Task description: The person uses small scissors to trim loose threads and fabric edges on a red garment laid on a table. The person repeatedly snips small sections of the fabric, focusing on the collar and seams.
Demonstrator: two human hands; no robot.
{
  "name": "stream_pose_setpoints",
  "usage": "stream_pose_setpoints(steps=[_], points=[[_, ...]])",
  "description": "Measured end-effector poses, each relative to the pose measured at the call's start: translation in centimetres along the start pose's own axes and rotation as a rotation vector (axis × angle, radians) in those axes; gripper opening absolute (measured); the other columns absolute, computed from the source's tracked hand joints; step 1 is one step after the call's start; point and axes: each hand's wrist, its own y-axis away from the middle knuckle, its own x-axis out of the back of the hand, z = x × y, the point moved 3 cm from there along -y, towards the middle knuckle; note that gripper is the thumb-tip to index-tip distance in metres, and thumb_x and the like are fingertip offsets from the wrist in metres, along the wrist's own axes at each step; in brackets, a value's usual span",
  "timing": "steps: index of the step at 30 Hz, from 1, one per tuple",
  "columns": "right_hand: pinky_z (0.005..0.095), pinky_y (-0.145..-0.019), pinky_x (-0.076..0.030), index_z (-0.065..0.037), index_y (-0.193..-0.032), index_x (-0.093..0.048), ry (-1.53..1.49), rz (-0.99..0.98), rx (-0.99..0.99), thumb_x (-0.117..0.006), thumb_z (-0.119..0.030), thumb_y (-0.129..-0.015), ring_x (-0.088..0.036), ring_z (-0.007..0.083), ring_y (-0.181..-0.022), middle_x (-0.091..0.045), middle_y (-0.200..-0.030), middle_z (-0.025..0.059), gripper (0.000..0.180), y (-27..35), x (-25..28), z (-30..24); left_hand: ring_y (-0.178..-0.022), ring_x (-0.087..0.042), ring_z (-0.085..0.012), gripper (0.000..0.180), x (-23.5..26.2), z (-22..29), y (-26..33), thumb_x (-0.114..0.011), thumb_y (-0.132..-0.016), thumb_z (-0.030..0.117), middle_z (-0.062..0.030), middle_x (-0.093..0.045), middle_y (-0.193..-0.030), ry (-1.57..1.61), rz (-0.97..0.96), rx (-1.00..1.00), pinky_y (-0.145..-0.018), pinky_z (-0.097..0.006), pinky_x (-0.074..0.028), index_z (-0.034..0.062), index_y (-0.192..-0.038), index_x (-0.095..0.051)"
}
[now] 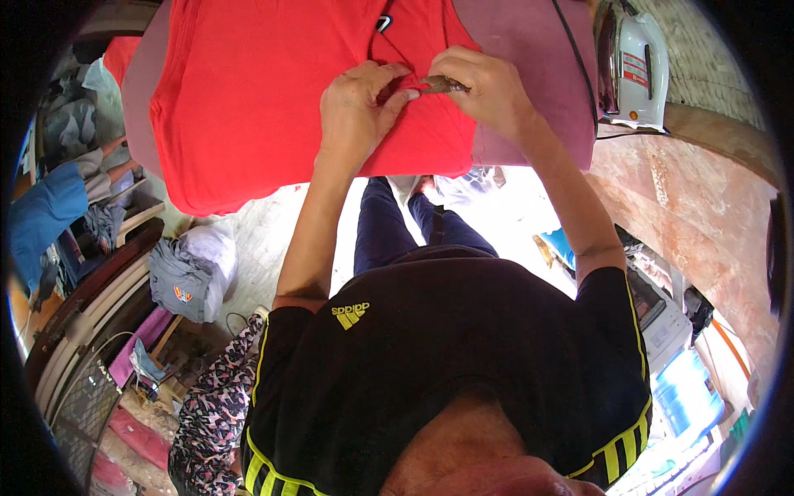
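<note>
A red garment lies spread over the mauve padded ironing board, its near edge hanging over the front. My left hand rests on it, thumb and fingers pinching a bit of the red cloth. Close beside those fingertips, my right hand is closed around small dark thread snips, whose tip points left at the pinched cloth. The blades are too small to tell whether they are apart. A black and white mark shows on the garment just beyond my hands.
A white iron stands at the board's right, and a dark cord runs over the board. Grey bundled cloth sits at the left. Another person in a patterned garment is at lower left. A blue water jug is at lower right.
</note>
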Motion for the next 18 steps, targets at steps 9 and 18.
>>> stream_pose_setpoints(steps=[9,18], points=[[0.0446,-0.081,-0.053,-0.01,-0.116,-0.057,-0.329,-0.012,-0.141,-0.068,-0.022,-0.093,-0.068,0.0356,-0.098,-0.068,-0.108,0.0158,0.028,1.2,0.9,-0.7,-0.07,-0.068,-0.0278,0.011,-0.9,0.1,1.8,-0.071,-0.089,0.01,-0.0139,-0.069,-0.081,0.058,0.1,0.076,-0.063,-0.035,-0.052,0.0062,-0.1,-0.073],[0.0424,-0.078,-0.055,-0.006,-0.113,-0.057,-0.02,-0.129,-0.126,-0.06,-0.017,-0.097,-0.066,0.0321,-0.094,-0.061,-0.111,0.0085,0.02,1.0,0.4,-2.5,-0.076,-0.069,-0.0354,0.004,-0.8,0.5,1.6,-0.065,-0.092,0.009,-0.0144,-0.07,-0.084,-0.029,0.082,0.051,-0.065,-0.042,-0.052,0.0064,-0.094,-0.066]])
